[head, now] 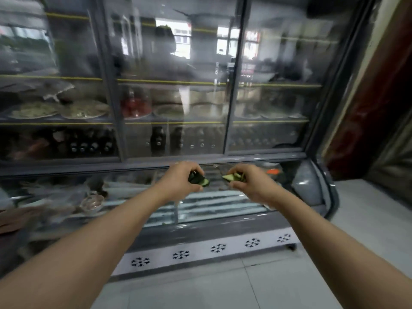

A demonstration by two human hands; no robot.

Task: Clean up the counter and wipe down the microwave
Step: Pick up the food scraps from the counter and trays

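Both arms are reaching forward toward a large refrigerated display case, and both hands are hovering in front of its lower glass section, just below the sliding doors. The left hand is grasping dark green cucumber pieces, fingers curled over them with one cut face showing pale at the thumb side. The right hand is grasping a second cluster of cucumber slices, the pale wedges sticking out toward the left hand. The two hands are sitting near each other at the same height, their loads apart with a gap between.

Behind the hands, inside the case, shelves are carrying round plates of food on the left side, a red-filled container toward the middle, and a row of dark bottles on the shelf beneath. A small bowl is resting in the lower section of the case, left of the left forearm. The case's base panel is showing snowflake-shaped vent cutouts, and the case is standing on a pale tiled floor. The view is blurred, so finer detail inside the case is hard to tell.
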